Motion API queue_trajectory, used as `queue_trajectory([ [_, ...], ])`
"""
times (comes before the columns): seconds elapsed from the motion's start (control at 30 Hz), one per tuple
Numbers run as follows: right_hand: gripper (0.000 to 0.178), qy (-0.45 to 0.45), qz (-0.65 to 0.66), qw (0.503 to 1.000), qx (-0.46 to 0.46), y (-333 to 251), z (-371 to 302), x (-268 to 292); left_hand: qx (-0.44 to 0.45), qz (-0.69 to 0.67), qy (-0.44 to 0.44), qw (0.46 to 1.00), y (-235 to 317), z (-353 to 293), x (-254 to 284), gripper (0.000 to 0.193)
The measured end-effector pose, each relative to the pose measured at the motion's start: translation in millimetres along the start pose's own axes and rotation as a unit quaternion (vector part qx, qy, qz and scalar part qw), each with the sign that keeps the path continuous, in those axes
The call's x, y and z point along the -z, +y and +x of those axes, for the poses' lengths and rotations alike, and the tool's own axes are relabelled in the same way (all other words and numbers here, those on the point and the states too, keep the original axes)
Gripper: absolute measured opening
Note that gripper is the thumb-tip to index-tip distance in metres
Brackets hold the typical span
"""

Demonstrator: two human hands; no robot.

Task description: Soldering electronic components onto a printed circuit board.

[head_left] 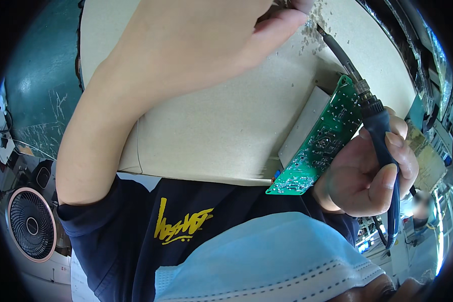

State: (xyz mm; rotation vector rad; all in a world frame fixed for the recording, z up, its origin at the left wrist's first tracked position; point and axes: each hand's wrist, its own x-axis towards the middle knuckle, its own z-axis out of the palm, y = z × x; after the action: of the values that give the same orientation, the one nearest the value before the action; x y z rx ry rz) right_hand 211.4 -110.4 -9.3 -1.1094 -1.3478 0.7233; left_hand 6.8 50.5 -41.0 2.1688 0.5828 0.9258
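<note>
My right hand (370, 176) is closed around the dark blue handle of a soldering iron (380, 133). The iron's dark tip points up and away, close to my left fingers. A green circuit board (324, 143) stands on edge beside my right hand, its solder joints facing me. Behind the board is a grey plate (304, 126). I cannot tell whether the right hand also supports the board. At the far side, my left hand (211, 40) has its thumb and fingers pinched together at the top edge of the view. What they hold is hidden.
Small grey crumbs (314, 38) lie scattered around the iron's tip on the tan work surface (201, 136). A thin wire (139, 146) runs near its front left. A round fan (32, 225) stands lower left. At far left is a scratched teal surface (40, 90).
</note>
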Motion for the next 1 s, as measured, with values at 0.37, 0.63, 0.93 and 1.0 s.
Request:
queue_trajectory([
  [0.37,0.039,-0.016,-0.011,1.0,-0.008,-3.0,0.5,-0.8,-0.008,-0.026,0.0,1.0,6.5,-2.4,7.6,0.009],
  [0.63,0.038,-0.03,-0.016,0.999,-0.015,-4.8,1.0,1.5,0.047,0.055,-0.054,0.996,14.7,2.4,10.1,0.01],
  [0.93,0.039,-0.052,-0.027,0.998,-0.01,-1.0,1.2,5.7,0.062,-0.003,-0.054,0.997,10.6,3.8,5.8,0.009],
  [1.0,0.038,-0.05,-0.039,0.998,-0.006,-1.5,2.5,4.2,0.051,-0.005,-0.05,0.997,5.1,2.5,3.2,0.009],
])
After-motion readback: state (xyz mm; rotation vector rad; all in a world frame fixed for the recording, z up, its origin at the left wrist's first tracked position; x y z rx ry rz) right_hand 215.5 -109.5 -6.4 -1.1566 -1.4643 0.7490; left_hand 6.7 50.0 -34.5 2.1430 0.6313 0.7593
